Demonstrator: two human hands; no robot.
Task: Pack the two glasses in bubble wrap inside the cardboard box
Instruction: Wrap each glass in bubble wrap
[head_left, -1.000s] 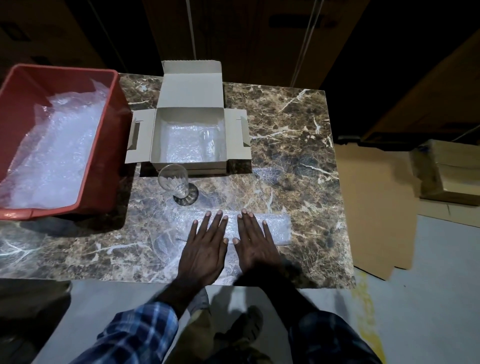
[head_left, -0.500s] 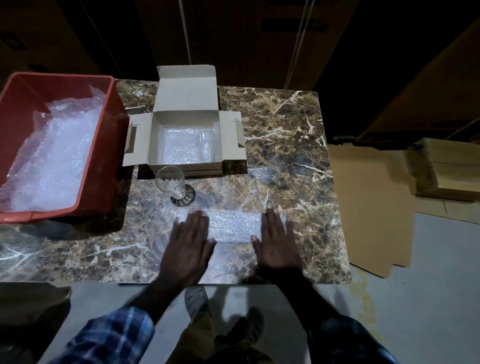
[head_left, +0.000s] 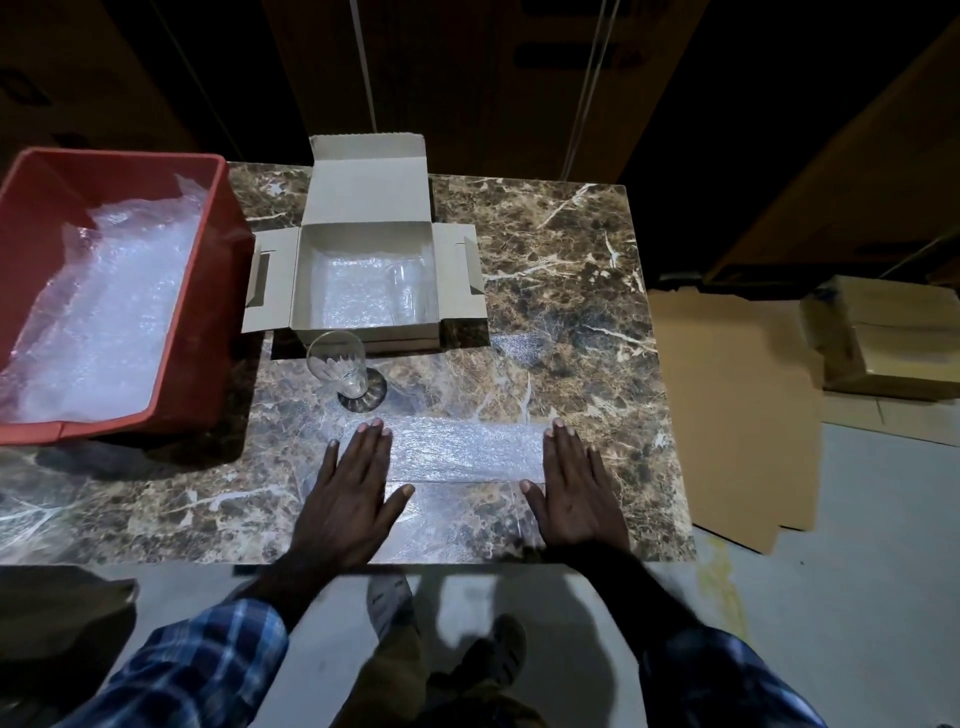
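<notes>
Both hands lie flat, fingers straight, holding nothing: the left hand (head_left: 347, 506) and right hand (head_left: 577, 499) press the bubble wrap sheet (head_left: 465, 449) between them. 1 glass (head_left: 343, 369) stands just beyond the left fingertips, before the cardboard box (head_left: 366, 283).

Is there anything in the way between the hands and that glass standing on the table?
Nothing visible blocks it. The left hand and right hand lie flat on the bubble wrap sheet, and the glass stands upright just beyond the left fingertips, in front of the cardboard box. Only bare wrap and table lie between.
</notes>
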